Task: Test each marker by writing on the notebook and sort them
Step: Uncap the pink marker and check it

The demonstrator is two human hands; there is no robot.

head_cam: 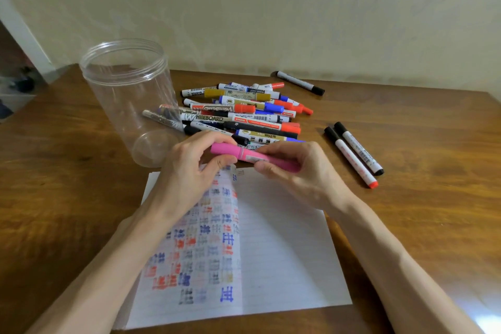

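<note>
- Both hands are up over the notebook, and there's a pink marker slung level between them.
- The left hand has its fingers curled over the cap end, with the thumb tucked underneath. That's a firm grip.
- The right hand pinches the labelled barrel between thumb and fingertips.
- Directly below the fingers, the left page is packed with test marks in blue, red, black and gold. The right page is mostly bare.
- Just beyond the fingertips lies the pile of markers, a jumble of red, blue, black and gold caps.
- Out past the left fingers a clear jar stands upright on the table.
- Off past the right fingers, two markers lie side by side.
- A lone black marker sits well beyond the pile.
</note>
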